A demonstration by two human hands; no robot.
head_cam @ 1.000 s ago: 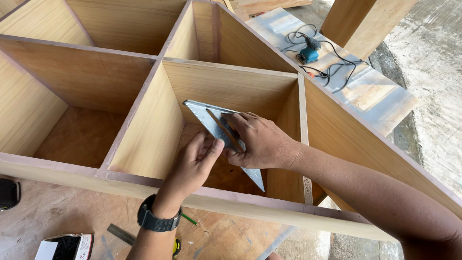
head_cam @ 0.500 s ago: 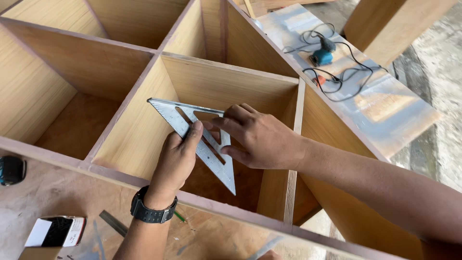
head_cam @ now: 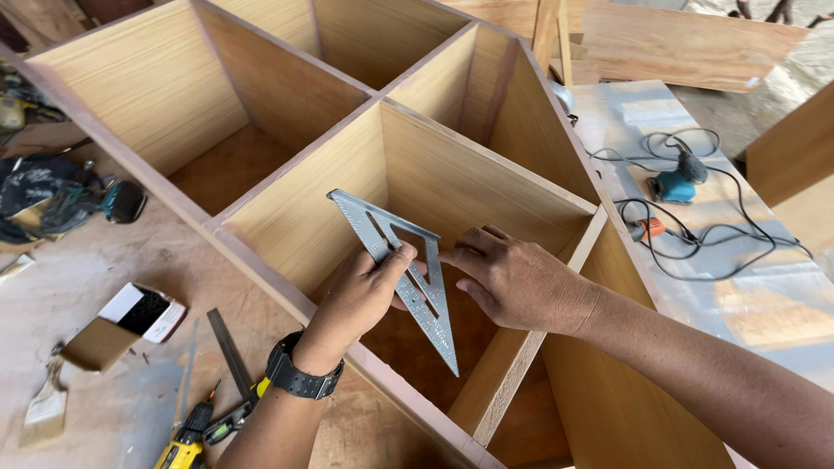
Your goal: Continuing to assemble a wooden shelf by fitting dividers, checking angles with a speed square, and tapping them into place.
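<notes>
A grey metal triangular square (head_cam: 373, 227) is held above the near compartment of a wooden shelf unit (head_cam: 486, 113). My left hand (head_cam: 360, 295), with a black watch on the wrist, pinches its middle with the thumb on top. My right hand (head_cam: 517, 278) touches the square's right edge with its fingertips. The square's long point reaches down toward the front divider (head_cam: 512, 347).
A blue power tool (head_cam: 682, 178) with tangled black cords lies on a sheet at the right. On the floor at the left are an open cardboard box (head_cam: 122, 326), a brush (head_cam: 48, 404), a metal ruler (head_cam: 228, 347), a yellow screwdriver (head_cam: 187, 439) and a dark tool (head_cam: 122, 200).
The view has swung right and tilted. The square has been lifted from the compartment's back wall and turned upright, and my left hand has moved from its edge to a grip on its middle.
</notes>
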